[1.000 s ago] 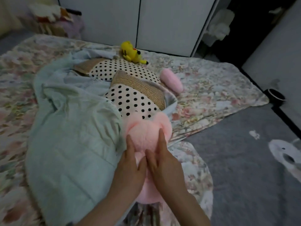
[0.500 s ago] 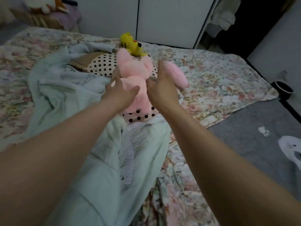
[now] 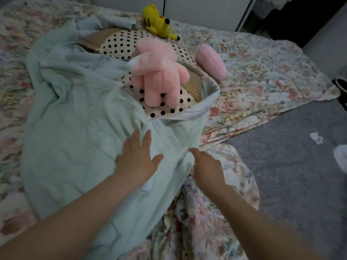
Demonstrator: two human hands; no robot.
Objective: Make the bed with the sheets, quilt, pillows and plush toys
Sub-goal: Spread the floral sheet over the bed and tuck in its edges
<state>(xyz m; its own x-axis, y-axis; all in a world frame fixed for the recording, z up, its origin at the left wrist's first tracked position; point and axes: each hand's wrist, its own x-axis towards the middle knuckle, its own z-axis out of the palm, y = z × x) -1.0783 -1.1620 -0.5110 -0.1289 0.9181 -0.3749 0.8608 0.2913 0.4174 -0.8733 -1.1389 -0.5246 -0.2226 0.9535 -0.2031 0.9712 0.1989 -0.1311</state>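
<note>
Head view: both bare forearms reach forward from the bottom edge over the bed. The left hand (image 3: pixel 138 158) lies palm down on the quilt (image 3: pixel 75 128), fingers straight and spread wide, thumb angled out to the right, holding nothing. The left forearm crosses the quilt's lower part. The right hand (image 3: pixel 207 166) is just beside the quilt's right edge, back of the hand up, with one digit stretched to touch the fold there. Its other fingers are tucked out of sight beneath it, so whether it grips the cloth cannot be told.

The pale green quilt is rumpled and bunched in a long heap down the middle of the floral sheet (image 3: pixel 262 72). Its upper end wraps round the near pillow (image 3: pixel 169 107), a polka-dot one with a woven band. The pink plush (image 3: pixel 157 72) lies on this pillow, legs pointing toward the camera. The far pillow (image 3: pixel 120 44), also dotted, is partly covered by quilt folds behind it. The yellow plush (image 3: pixel 157 21) rests at the far pillow's back edge, near the white wardrobe (image 3: pixel 197 10). A pink cushion (image 3: pixel 211 61) lies on the sheet just right of the pillows. The sheet's right edge falls onto a grey rug (image 3: pixel 300 166).
</note>
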